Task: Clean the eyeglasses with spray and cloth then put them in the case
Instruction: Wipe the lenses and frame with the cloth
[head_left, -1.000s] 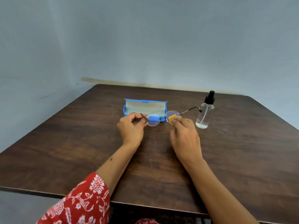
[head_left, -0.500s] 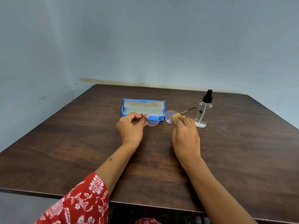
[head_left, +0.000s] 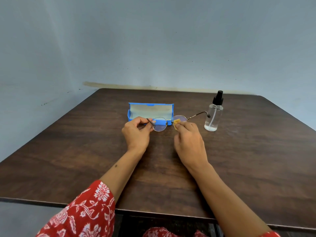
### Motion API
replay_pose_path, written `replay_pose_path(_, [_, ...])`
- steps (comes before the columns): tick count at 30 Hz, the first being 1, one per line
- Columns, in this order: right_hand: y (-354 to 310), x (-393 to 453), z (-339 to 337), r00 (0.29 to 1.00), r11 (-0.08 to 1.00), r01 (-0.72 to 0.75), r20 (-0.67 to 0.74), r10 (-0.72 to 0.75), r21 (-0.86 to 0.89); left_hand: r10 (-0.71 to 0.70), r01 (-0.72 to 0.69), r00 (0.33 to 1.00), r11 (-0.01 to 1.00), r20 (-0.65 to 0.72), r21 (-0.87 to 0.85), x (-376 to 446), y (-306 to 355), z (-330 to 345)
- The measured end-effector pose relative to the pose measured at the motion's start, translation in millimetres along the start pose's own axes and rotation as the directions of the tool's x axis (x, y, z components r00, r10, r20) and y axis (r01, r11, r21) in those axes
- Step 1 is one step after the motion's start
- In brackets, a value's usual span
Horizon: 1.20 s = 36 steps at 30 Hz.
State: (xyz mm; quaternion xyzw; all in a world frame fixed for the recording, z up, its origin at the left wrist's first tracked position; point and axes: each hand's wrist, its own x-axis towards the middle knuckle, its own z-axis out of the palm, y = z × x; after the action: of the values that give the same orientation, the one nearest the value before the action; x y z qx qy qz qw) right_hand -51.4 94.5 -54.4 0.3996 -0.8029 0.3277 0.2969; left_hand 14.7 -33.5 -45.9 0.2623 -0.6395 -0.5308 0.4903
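Eyeglasses (head_left: 159,124) pinched by both hands mid-table, seemingly just clear of case (head_left: 150,111)

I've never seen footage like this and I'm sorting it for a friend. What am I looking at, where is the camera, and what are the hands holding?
There is no machine here: a person wears a camera on the head, so the single view looks forward and down at their own arms. On the brown table sit an open blue case and a clear spray bottle with a black top. The left hand pinches one arm of the eyeglasses to steady them. The right hand pinches a small yellow cloth against the lens on the bottle's side. The glasses are not yet in the case.
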Motion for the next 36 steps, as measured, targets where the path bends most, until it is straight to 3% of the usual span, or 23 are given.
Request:
replay_pose_path(5, [1.8, 0.9, -4.9, 0.993, 0.993, -0.116, -0.041, 0.115, -0.019, -0.016, 0.016, 1.000, 1.000, 0.005, -0.020, 0.3, -0.6, 1.2])
replay_pose_path(11, [-0.1, -0.4, -1.3, 1.000, 1.000, -0.009, 0.028, 0.008, 0.025, -0.013, 0.013, 1.000, 0.999, -0.001, -0.034, 1.6, -1.8, 0.6])
replay_pose_path(16, [1.9, 0.4, -7.8, 0.988, 0.988, -0.149, -0.029, 0.150, 0.028, -0.020, 0.020, 1.000, 0.997, 0.001, -0.068, -0.1, -0.2, 1.1])
replay_pose_path(22, [-3.2, -0.8, -3.4, 1.000, 1.000, -0.022, 0.018, 0.022, 0.023, -0.025, 0.026, 1.000, 0.998, 0.018, -0.065, -0.3, 0.1, 0.5])
replay_pose_path(27, [1.1, 0.8, -7.4, 0.988, 0.989, -0.148, -0.030, 0.148, 0.013, -0.038, 0.039, 0.999, 0.995, 0.018, -0.094, -0.8, 1.3, 1.4])
replay_pose_path(33, [-1.9, -0.7, -3.1, 0.998, 1.000, -0.015, 0.054, 0.013, 0.026, -0.034, 0.035, 0.999, 0.998, 0.015, -0.060, -1.1, 1.7, 1.2])
replay_pose_path(36, [-1.6, 0.2, -6.1, 0.997, 0.997, -0.082, 0.017, 0.081, 0.013, -0.035, 0.035, 0.999, 0.997, 0.009, -0.069, -2.0, 4.0, 1.1])
